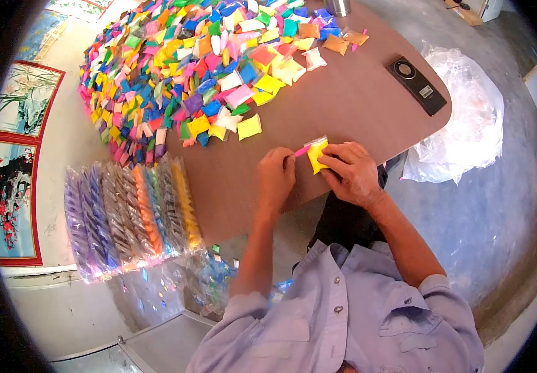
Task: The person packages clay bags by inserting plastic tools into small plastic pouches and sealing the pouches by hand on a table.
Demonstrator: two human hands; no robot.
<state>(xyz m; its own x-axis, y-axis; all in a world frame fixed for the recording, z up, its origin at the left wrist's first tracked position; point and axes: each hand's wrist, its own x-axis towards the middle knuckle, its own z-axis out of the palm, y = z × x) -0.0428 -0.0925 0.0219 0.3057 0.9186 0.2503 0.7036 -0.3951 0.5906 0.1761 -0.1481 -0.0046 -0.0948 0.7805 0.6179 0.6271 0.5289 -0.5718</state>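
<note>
My right hand grips a small yellow packet with a clear edge along its top, just above the brown table. On the packet's left side, my left hand pinches a thin pink piece that reaches to the packet's upper edge. Whether this pink piece is a tool or a strip I cannot tell. A loose yellow packet lies on the table up and to the left of my hands, at the edge of a large pile of coloured packets.
Long clear bags of packets sorted by colour lie at the table's left end. A black device with a round dial sits on the right of the brown table. A big translucent plastic bag stands beyond the right edge. A metal cup is at the back.
</note>
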